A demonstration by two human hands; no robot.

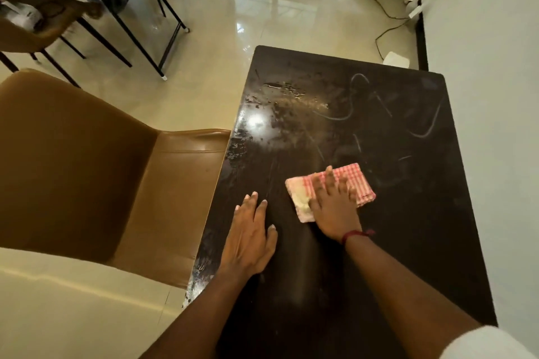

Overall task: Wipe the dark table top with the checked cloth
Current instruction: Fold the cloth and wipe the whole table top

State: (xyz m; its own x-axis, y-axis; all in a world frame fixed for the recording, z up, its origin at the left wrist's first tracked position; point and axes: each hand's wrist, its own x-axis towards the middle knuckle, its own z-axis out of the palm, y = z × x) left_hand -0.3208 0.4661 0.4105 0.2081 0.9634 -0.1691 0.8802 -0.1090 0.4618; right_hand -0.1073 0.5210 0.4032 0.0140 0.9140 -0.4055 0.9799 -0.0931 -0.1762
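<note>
Right hand [335, 210] flat on checked cloth [354, 176], left hand [248, 239] flat on bench [414, 213], fingers [330, 179] straight; might miss wet mess [291, 96] at 11 o'clock.

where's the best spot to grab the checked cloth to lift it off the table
Probably the left end of the checked cloth, which sticks out bare beyond the right hand. It lies folded flat on the table, so come from above-left and pinch that thick folded edge.

Dim warm light; glare on table top [256, 122]; wide-angle bending at edges.
</note>
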